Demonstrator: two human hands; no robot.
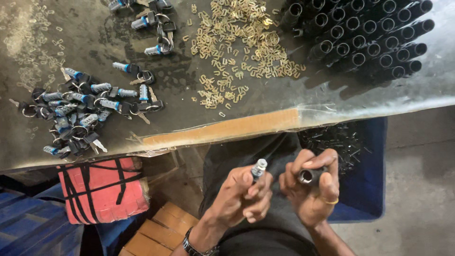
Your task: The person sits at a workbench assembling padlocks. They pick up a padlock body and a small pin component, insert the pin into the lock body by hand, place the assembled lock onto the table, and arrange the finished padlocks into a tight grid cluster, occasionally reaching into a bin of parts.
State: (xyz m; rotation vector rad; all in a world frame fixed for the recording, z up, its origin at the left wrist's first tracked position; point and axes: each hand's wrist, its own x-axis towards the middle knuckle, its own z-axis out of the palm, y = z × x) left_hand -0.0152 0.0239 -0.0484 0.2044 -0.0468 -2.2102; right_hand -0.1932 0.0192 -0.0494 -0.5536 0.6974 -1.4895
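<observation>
One view only, worn on the head, and it looks steeply down over the near edge of the worktable (222, 128), lap and floor below. The left hand (244, 196) and right hand (310, 187) sit close, low in frame. The table's far side is cut off, probably tilted slightly.

Dark worn surface (95, 33) spans upper frame w/ taped cardboard edge. Grey concrete floor (422, 180) at right. Red block (102, 189) lower left. Diffuse light.
</observation>
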